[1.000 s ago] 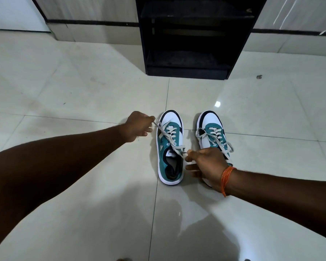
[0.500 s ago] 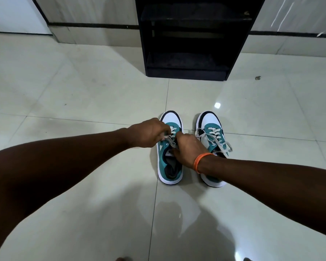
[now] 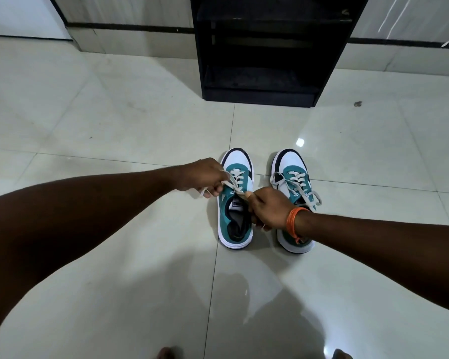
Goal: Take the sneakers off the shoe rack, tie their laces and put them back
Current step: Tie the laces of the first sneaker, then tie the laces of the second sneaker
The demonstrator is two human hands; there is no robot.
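Note:
Two teal, white and black sneakers stand side by side on the tiled floor, toes pointing at the rack. Over the left sneaker (image 3: 237, 224), my left hand (image 3: 202, 177) pinches one end of its grey lace (image 3: 232, 183) at the shoe's left edge. My right hand (image 3: 267, 209), with an orange thread on the wrist, grips the other lace end just right of the tongue. The lace runs taut between both hands. The right sneaker (image 3: 293, 177) has its laces lying loose over its side; my right wrist covers its heel.
The black shoe rack (image 3: 262, 55) stands against the wall straight ahead, its shelves dark and bare. Glossy pale floor tiles (image 3: 114, 112) spread all around. A small dark speck (image 3: 357, 103) lies right of the rack. My toes (image 3: 166, 353) show at the bottom edge.
My hands came together over the left sneaker's tongue, then drew apart again. The lace is now stretched between them, with my right hand nearer the shoe than before.

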